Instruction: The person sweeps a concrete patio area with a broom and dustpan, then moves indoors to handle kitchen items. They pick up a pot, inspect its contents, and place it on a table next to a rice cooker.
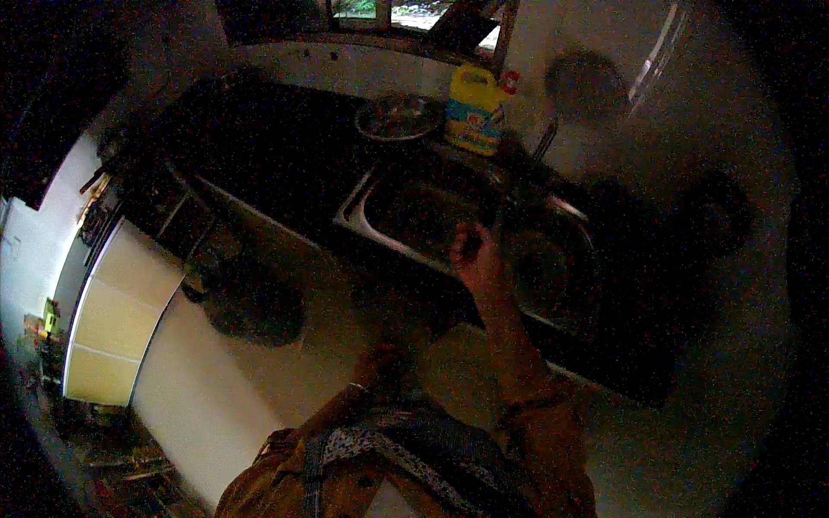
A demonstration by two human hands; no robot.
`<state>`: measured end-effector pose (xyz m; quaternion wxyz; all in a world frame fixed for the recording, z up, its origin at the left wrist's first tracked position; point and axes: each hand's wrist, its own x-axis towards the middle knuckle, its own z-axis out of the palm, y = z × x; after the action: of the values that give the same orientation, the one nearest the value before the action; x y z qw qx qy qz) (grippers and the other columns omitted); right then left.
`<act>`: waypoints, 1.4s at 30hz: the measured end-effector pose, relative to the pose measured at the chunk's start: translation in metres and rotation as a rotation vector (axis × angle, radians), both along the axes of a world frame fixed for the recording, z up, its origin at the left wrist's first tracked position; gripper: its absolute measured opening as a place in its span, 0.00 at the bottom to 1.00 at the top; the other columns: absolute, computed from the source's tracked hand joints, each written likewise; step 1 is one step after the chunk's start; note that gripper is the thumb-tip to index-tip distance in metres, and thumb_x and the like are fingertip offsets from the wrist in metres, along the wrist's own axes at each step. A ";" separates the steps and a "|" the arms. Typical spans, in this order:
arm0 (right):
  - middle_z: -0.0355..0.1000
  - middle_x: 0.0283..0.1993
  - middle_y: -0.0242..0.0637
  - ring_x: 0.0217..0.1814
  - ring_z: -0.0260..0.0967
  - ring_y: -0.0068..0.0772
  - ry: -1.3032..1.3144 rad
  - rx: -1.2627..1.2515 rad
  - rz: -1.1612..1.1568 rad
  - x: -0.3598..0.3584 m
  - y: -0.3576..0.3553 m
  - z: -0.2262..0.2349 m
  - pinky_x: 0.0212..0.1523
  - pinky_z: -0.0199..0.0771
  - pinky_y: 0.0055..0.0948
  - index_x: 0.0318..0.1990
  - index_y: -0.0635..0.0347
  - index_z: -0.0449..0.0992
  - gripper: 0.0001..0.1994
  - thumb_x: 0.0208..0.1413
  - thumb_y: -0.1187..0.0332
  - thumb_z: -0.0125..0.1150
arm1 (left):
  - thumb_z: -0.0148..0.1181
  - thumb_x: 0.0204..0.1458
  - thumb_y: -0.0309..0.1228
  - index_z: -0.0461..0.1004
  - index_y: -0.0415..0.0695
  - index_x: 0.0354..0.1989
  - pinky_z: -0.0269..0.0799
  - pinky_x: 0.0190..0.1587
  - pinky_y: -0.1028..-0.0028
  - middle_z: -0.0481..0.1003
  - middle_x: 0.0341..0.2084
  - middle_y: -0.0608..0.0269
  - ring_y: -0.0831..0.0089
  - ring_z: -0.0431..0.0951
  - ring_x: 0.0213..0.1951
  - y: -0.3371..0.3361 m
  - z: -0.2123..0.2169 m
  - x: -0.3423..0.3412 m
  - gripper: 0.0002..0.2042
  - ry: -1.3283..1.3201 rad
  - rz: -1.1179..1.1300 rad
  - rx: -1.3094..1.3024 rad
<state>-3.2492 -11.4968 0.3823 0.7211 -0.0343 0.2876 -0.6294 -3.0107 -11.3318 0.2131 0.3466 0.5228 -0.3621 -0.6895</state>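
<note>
My right hand (480, 257) reaches over the front of a steel sink (352, 213), close to the divider between its two basins. Its fingers are curled; what they hold, if anything, is too dark to make out. Low in front of my body is my left hand (376, 361), away from the counter, with its fingers lost in shadow. The left basin (414, 203) lies just beyond my right hand, its contents hard to see. To the right of that hand is the second basin (553, 268), also dim.
Behind the sink stands a yellow jug (473, 112) with a blue label. A round metal bowl (397, 119) sits left of it on the dark counter (259, 147). The tap (546, 141) rises at the back. A dark rounded object (250, 302) is below the counter at left.
</note>
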 end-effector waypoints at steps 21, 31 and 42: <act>0.69 0.31 0.38 0.33 0.66 0.32 0.561 -0.369 -0.229 -0.208 -0.107 -0.061 0.34 0.69 0.34 0.32 0.63 0.70 0.11 0.50 0.63 0.53 | 0.52 0.50 0.33 0.69 0.43 0.42 0.70 0.37 0.70 0.73 0.34 0.61 0.70 0.73 0.33 0.062 -0.045 -0.009 0.13 0.016 -0.281 -0.126; 0.68 0.33 0.39 0.34 0.66 0.33 0.683 -0.339 -0.155 -0.281 -0.081 -0.031 0.36 0.69 0.35 0.33 0.63 0.70 0.11 0.50 0.63 0.53 | 0.52 0.50 0.34 0.67 0.40 0.46 0.68 0.43 0.66 0.69 0.43 0.56 0.64 0.71 0.41 0.104 0.015 -0.097 0.16 0.098 0.107 -0.186; 0.68 0.35 0.41 0.36 0.66 0.35 0.636 -0.449 -0.127 -0.312 -0.085 0.006 0.38 0.69 0.36 0.34 0.63 0.70 0.12 0.51 0.63 0.52 | 0.53 0.48 0.31 0.69 0.35 0.42 0.68 0.42 0.68 0.69 0.42 0.53 0.64 0.71 0.41 0.104 -0.094 -0.144 0.15 0.839 0.391 -0.334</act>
<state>-3.5611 -11.5822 0.3878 0.5303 -0.3663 0.3533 -0.6781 -3.1550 -11.2274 0.1192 0.6645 0.1953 -0.1918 -0.6954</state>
